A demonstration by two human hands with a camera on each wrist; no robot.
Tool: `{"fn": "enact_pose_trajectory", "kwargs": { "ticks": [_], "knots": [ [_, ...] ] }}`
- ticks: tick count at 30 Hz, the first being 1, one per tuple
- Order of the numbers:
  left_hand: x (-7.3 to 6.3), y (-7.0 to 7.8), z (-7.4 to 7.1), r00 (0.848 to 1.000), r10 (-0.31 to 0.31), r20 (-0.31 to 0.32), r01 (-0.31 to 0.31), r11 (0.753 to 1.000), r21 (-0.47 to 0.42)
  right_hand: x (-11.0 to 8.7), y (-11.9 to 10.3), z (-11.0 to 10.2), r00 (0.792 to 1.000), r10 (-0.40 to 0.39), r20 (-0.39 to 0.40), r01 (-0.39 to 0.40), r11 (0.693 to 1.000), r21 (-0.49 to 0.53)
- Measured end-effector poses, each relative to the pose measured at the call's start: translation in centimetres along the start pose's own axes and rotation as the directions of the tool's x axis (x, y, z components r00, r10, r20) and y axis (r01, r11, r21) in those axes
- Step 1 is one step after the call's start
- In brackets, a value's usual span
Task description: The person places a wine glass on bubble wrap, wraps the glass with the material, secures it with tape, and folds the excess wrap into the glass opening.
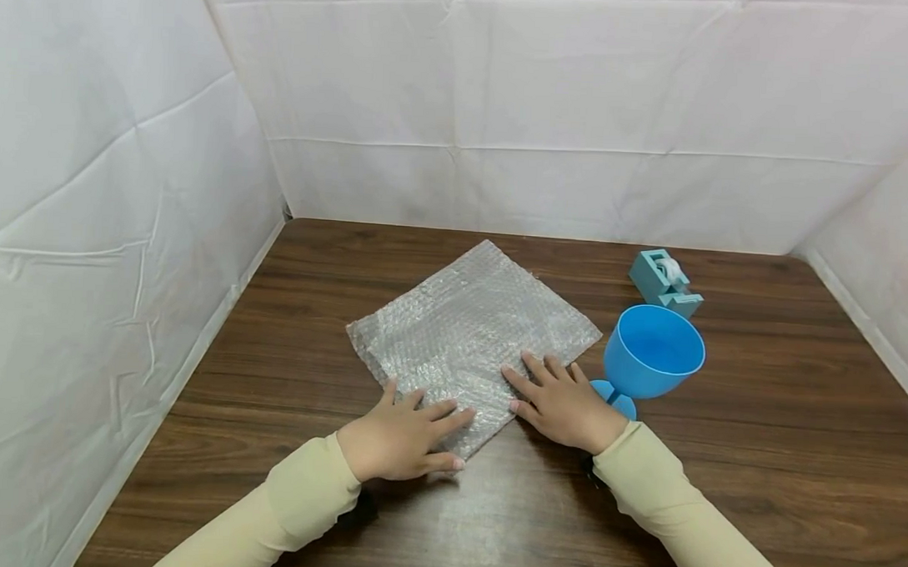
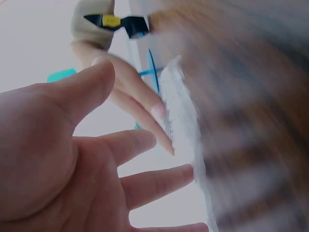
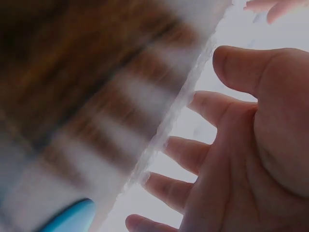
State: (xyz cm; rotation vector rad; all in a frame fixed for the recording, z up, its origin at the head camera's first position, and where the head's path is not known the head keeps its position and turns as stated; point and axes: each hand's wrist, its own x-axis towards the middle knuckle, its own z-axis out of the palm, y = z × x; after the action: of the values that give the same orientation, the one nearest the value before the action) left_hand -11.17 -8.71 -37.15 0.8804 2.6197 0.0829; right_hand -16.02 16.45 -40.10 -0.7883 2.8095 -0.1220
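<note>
A sheet of bubble wrap (image 1: pixel 475 318) lies flat on the table, turned so that one corner points toward the person. My left hand (image 1: pixel 407 436) is at its near left edge, fingers spread and straight. On the near right edge, my right hand (image 1: pixel 566 404) has its fingers spread over the sheet. In the left wrist view the fingertips (image 2: pixel 186 171) meet the edge of the wrap (image 2: pixel 181 111). The right wrist view shows straight fingers (image 3: pixel 169 188) touching the wrap's edge (image 3: pixel 159 140). Neither hand grips anything.
A blue goblet-shaped cup (image 1: pixel 650 357) stands just right of the right hand, its base partly behind that hand. Behind it sits a teal tape dispenser (image 1: pixel 664 281) with a roll of tape. White sheeting (image 1: pixel 550 112) walls the brown wooden table (image 1: pixel 778 462) at the back and sides.
</note>
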Motion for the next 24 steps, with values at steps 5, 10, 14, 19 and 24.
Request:
{"fn": "enact_pose_trajectory", "kwargs": {
  "ticks": [5, 10, 14, 19, 24],
  "knots": [
    [-0.2, -1.1, 0.0, 0.997, -0.073, -0.012, 0.073, 0.997, -0.036, -0.7, -0.6, -0.1, 1.000, -0.028, 0.008, 0.028, 1.000, -0.012],
    [-0.3, -2.3, -0.1, 0.991, -0.134, -0.014, 0.133, 0.990, -0.042, -1.2, -1.2, 0.2, 0.997, -0.075, 0.032, 0.074, 0.997, 0.016],
    [-0.5, -3.3, -0.3, 0.987, -0.158, -0.004, 0.158, 0.985, -0.066, -1.6, -1.6, 0.6, 0.990, -0.132, 0.050, 0.130, 0.990, 0.049],
    [-0.4, -2.5, -0.5, 0.971, -0.240, 0.002, 0.239, 0.965, -0.106, -1.9, -0.1, 0.5, 0.964, -0.256, 0.070, 0.250, 0.965, 0.074],
    [-0.1, -0.7, -0.8, 0.940, -0.343, -0.004, 0.339, 0.931, -0.136, -2.3, 2.8, 0.0, 0.939, -0.336, 0.078, 0.326, 0.938, 0.121]
  ]
}}
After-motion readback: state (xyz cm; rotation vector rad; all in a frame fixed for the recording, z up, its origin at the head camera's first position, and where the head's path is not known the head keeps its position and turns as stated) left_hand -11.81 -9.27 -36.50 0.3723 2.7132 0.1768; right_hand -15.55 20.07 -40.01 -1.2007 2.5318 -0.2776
